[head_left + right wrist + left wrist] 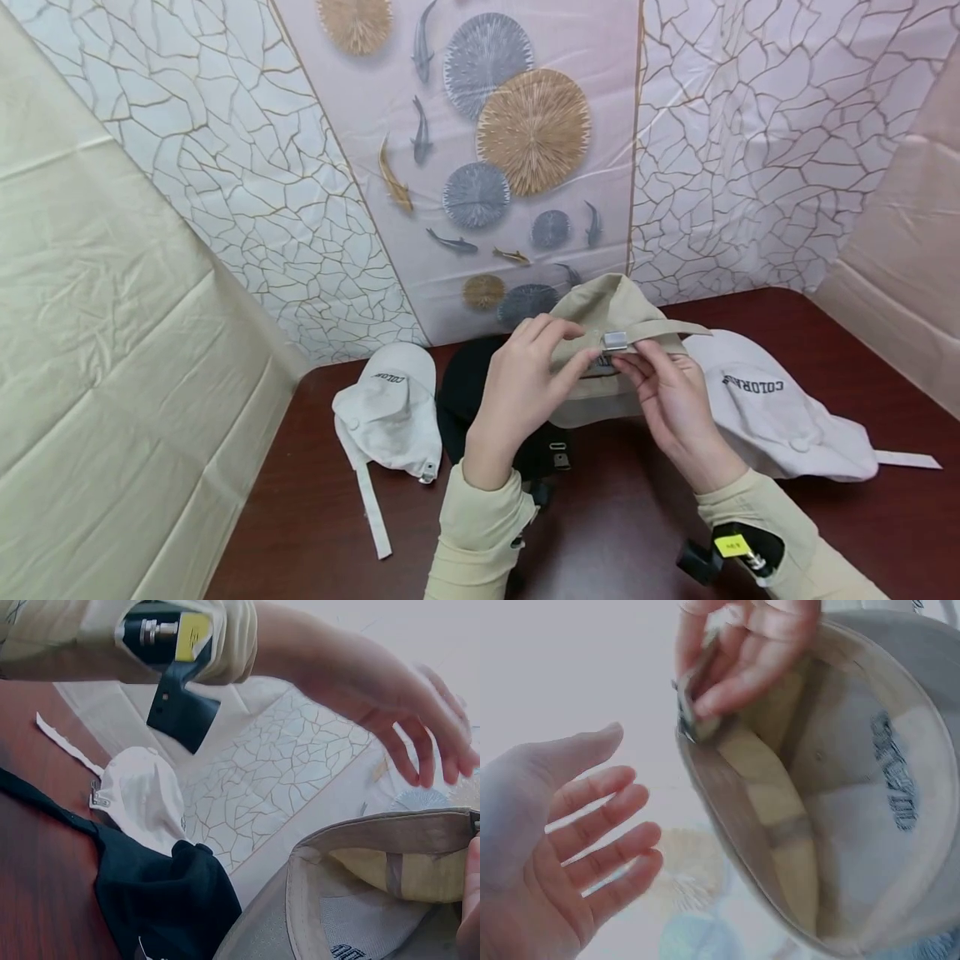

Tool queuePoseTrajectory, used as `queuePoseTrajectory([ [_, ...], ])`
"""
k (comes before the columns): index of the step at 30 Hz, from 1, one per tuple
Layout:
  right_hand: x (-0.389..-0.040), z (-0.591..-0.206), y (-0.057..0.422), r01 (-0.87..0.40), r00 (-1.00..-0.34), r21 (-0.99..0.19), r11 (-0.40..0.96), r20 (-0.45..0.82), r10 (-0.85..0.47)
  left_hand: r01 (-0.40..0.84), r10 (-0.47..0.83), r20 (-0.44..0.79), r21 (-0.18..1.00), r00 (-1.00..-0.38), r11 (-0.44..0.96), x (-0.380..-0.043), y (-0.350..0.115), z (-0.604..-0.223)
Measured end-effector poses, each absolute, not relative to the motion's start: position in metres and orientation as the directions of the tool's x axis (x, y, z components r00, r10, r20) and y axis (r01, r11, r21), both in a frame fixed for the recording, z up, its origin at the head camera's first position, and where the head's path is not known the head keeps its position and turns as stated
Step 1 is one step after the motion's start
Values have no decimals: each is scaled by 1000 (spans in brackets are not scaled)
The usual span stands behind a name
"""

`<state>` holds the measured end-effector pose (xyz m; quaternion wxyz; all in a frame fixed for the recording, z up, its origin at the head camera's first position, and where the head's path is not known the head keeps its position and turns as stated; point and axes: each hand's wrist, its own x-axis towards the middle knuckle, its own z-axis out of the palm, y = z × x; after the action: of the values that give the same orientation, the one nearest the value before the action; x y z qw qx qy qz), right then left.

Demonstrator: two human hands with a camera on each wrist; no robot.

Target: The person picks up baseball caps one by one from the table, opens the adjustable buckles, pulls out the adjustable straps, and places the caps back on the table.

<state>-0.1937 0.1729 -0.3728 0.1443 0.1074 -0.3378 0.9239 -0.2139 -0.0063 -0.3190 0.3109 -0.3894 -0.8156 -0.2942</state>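
Glossy reddish tabletop (600, 508), beige cloth cap (603, 304), rectangular metal buckle (615, 340)

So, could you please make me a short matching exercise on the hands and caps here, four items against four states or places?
Column one
1. Beige cap
2. Black cap
3. Left hand
4. Right hand

Column two
A. Open, holding nothing
B. On the table, next to the white cap on the left
C. Pinching a strap close to the metal buckle
D. Held up off the table

Right pairs: 1-D, 2-B, 3-A, 4-C
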Motion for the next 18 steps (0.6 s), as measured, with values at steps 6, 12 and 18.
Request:
queuePoseTrajectory([
  [6,-194,-373,173,-346,-932,-606,-716,309,189,802,420,724,310,-547,510,-205,7,-316],
  [12,-191,-373,172,-375,-918,-598,-708,344,196,715,435,671,209,-601,667,-208,23,-319],
  [18,-186,-375,169,-369,-925,-637,-677,325,197,690,416,710,135,-568,711,-209,28,-330],
])
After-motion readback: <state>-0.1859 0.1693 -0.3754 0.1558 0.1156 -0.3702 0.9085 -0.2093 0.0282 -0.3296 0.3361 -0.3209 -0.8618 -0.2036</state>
